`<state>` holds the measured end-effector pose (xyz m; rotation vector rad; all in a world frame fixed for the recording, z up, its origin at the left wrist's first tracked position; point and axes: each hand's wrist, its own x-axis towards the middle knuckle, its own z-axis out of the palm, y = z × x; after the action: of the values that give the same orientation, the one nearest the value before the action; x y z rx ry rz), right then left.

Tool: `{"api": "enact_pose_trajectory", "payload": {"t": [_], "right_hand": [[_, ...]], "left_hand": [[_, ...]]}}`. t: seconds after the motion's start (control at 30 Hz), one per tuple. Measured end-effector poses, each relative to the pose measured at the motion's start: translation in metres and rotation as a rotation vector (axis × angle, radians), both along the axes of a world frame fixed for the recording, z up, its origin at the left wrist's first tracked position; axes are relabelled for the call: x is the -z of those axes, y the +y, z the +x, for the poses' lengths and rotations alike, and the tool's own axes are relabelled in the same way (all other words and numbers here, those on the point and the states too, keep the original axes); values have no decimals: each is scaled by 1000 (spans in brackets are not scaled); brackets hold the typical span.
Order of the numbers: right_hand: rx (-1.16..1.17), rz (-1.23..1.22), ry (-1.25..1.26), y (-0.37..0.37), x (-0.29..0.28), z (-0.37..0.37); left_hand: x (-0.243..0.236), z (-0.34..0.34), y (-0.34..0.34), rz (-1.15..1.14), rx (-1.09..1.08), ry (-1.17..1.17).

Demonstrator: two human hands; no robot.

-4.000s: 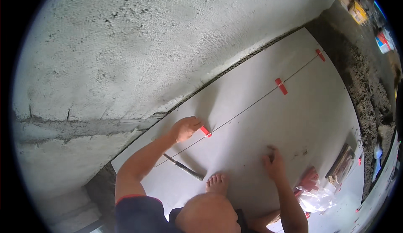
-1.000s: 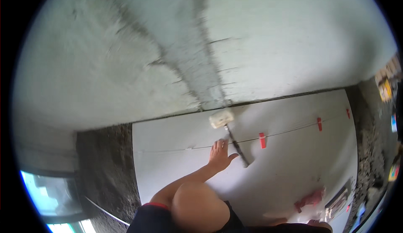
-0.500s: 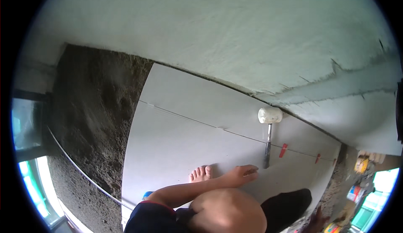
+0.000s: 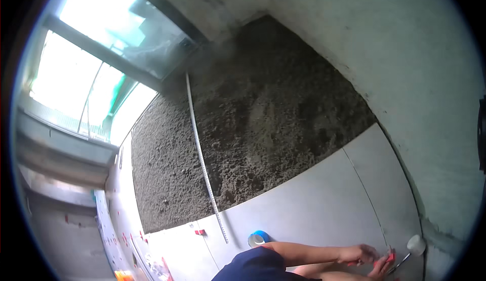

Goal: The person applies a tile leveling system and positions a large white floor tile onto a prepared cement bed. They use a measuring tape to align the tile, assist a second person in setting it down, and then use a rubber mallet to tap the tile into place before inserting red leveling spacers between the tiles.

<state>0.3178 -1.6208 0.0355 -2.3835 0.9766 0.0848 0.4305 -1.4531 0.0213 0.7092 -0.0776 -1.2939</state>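
Large pale grey tiles (image 4: 304, 205) lie across the lower part of the head view, with a thin joint running between two of them. My left hand (image 4: 360, 254) reaches right, low over the tiles beside this joint; its fingers are blurred by motion. Close to it, my right hand (image 4: 380, 268) has its fingers closed around a small red plastic wedge (image 4: 391, 257). More red plastic shows between and under the hands, partly hidden. A mallet with a white head (image 4: 416, 245) lies just to the right, its handle running toward my right hand.
Dark, rough mortar (image 4: 253, 124) borders the tiles. Across it lies a long white strip with marks (image 4: 200, 152), its near end over a tile. A blue ring-shaped roll (image 4: 258, 238) and a red clip (image 4: 200, 232) sit nearby. A plastered wall (image 4: 425, 104) rises at right; windows stand left.
The view has swung left toward the mortar and windows. My left hand has gone from bare tile to beside the red wedge, and my right hand now shows there too.
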Motion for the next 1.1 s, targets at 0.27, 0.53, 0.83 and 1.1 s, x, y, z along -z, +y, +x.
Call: {"api": "enact_pose_trajectory", "payload": {"t": [0.27,0.53,0.83,1.1], "right_hand": [[22,381,-83,44,-55,60],[-505,88,150,2,-34,82],[-61,137,248,-38,-33,145],[-272,-4,258,-17,1,175]], "left_hand": [[5,-7,10,184,-307,-635],[57,-19,11,448,-194,-907],[25,66,3,695,-155,-1307],[38,128,0,1025,-253,-1640]]}}
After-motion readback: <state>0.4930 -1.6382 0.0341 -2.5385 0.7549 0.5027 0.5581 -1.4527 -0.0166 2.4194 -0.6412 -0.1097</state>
